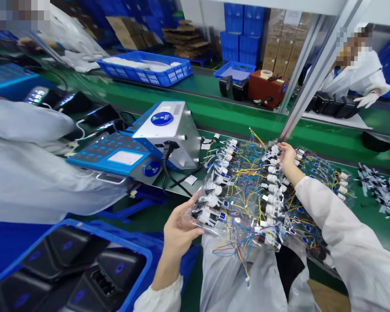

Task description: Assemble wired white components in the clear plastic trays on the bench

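Note:
My left hand (177, 229) is closed on the near left corner of a clear plastic tray (211, 229), thumb below and fingers along the edge. Rows of small white-and-black parts (272, 178) lie in it, with yellow, blue and red wires (247, 173) tangled between them. Some wires hang over the near edge above my lap. At the tray's far right corner is my right hand (287, 158), fingers bent around the edge beside the white parts. The fingertips are partly hidden there. A second batch of wired parts (342, 189) lies under my right forearm.
A silver-and-blue test device (182, 143) with a black cable stands left of the tray. A blue bin (146, 260) of black housings is at lower left. White strips (381, 190) lie at right. A metal post (315, 73) rises behind. Co-workers sit left and across.

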